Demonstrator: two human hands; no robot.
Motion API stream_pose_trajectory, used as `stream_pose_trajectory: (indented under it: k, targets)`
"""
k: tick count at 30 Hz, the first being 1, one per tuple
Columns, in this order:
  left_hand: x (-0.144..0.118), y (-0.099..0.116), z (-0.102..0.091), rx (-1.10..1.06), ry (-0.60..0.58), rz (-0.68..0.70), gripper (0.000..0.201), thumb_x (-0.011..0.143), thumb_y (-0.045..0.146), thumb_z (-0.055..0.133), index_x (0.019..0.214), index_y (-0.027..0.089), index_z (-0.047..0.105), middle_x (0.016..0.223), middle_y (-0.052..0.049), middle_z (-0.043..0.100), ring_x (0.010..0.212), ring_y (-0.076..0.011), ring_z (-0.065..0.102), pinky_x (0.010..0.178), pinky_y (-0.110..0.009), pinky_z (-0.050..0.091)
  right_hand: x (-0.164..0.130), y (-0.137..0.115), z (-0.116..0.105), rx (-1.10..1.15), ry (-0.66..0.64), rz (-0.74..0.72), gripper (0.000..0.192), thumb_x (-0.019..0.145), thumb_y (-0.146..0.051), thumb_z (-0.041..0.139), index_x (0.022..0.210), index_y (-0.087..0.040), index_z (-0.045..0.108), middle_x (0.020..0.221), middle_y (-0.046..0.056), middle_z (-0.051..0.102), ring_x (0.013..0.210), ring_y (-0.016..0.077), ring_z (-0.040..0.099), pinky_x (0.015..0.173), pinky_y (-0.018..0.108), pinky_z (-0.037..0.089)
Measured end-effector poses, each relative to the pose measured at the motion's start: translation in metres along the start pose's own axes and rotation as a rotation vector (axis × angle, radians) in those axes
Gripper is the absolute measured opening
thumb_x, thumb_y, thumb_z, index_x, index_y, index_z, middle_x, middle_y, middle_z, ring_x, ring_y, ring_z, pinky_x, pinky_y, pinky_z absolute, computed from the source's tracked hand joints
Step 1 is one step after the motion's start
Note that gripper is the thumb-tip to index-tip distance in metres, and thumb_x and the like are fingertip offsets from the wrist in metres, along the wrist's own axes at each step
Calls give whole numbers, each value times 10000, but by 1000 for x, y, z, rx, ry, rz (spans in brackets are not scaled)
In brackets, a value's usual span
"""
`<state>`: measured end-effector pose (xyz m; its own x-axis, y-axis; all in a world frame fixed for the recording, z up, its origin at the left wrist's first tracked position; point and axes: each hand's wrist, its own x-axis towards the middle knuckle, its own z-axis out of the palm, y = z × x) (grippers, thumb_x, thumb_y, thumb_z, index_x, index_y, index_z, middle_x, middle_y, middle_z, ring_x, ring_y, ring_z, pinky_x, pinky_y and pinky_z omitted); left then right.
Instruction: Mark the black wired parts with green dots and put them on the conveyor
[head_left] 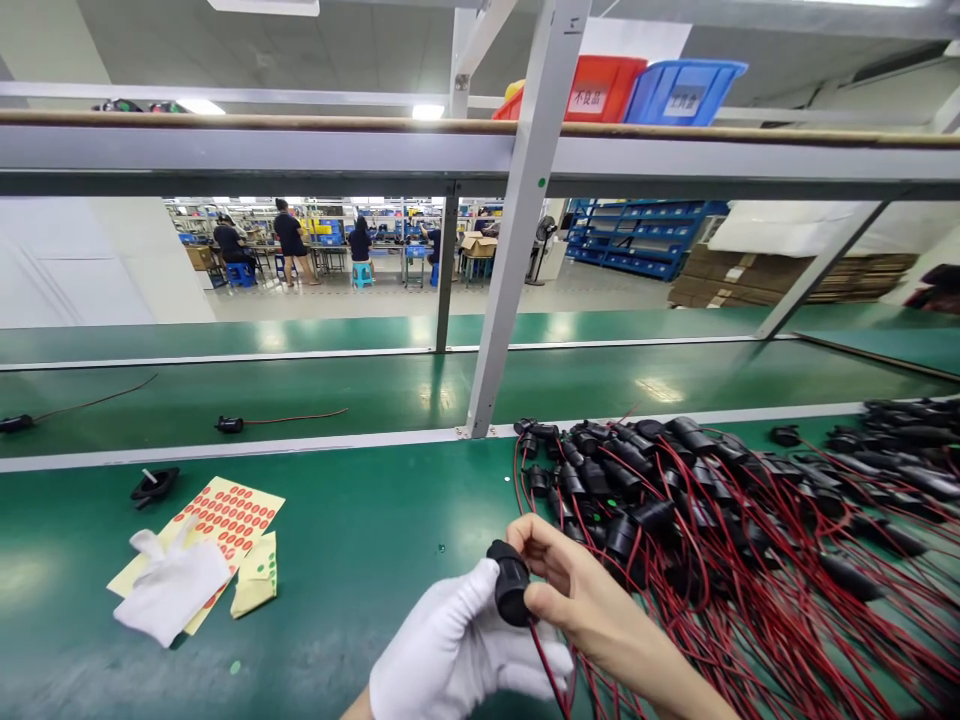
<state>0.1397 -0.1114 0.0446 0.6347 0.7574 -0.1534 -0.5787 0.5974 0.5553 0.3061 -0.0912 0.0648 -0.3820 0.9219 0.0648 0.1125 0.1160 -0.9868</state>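
Observation:
A black cylindrical part point(511, 588) with a ribbed end and a red-and-black wire hanging from it is held tilted above the green bench. My left hand point(461, 640), in a white glove, has it between thumb and fingers. On its other side the bare fingers of my right hand point(559, 575) pinch it. Close by on the right lies a big heap of similar black parts point(630, 470), their red wires point(720, 610) trailing toward me.
At left, a white glove point(176, 580) covers part of a red sticker sheet point(236, 515), beside a yellowish piece with green stickers point(257, 575) and a black square part point(155, 485). A slanted white post point(517, 250) rises ahead. Red point(604, 85) and blue point(682, 90) bins stand overhead.

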Motion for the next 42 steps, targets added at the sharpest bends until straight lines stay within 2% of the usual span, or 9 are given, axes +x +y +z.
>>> stream_pose_trajectory:
  k: [11,18,22,27,31,34,37,39,42]
  targets:
    - [-1,-4,9,-28,48,27,564,716,613,798,905,99,660,752,-64,689,655,-171,687,626,-271,532,-3,1,5,174,15,9,609,697,-771,718,922,-224,569,851,-8,535,789,164,545,716,249,485]
    - [-12,4,4,913,385,544,320,672,136,775,964,190,657,994,-41,717,953,-201,662,895,-305,493,-17,7,-16,-268,49,-402,437,864,-462,743,1241,-351,554,1290,31,544,1280,206,497,1081,268,402]
    - [-10,0,-8,1132,272,864,275,772,123,732,1002,255,661,1008,8,721,925,-152,688,853,-249,517,-21,-6,-13,-401,91,-471,554,825,-416,791,1311,-350,533,1201,24,581,1131,184,584,979,225,481]
    - [-8,-1,-12,1329,244,1024,421,763,126,768,1123,298,631,998,21,722,896,-168,696,827,-284,534,-24,-13,-6,-448,25,-444,662,762,-75,736,1325,-373,555,1171,6,622,1090,166,625,954,229,493]
    - [-7,-6,-9,1508,464,1149,547,646,223,856,1141,245,626,927,-14,733,787,-204,676,738,-313,509,-19,-2,0,-86,135,-153,302,826,-311,736,1102,-283,616,948,-5,637,793,138,639,722,222,540]
    - [-7,-9,1,1528,559,918,373,629,274,836,967,195,698,814,-33,717,722,-220,637,694,-328,456,-12,8,11,129,145,54,527,737,-697,734,869,-228,533,700,-57,507,526,90,471,469,186,430]
    - [-7,10,10,1177,480,492,104,692,206,768,776,166,722,720,-9,678,696,-188,583,664,-292,411,-5,11,14,152,90,83,648,696,-845,637,782,-232,448,607,-80,434,470,72,367,427,177,331]
    - [-2,44,6,900,396,389,44,744,177,741,726,142,722,702,8,658,686,-147,550,643,-249,399,0,10,5,104,114,68,622,756,-836,582,820,-226,483,648,-46,504,499,86,408,451,185,346]
    - [23,124,-15,644,405,520,211,932,259,598,816,120,708,780,2,659,675,-103,536,643,-213,430,5,12,-25,-102,287,56,512,850,-732,564,844,-221,547,731,3,586,570,119,491,491,205,410]
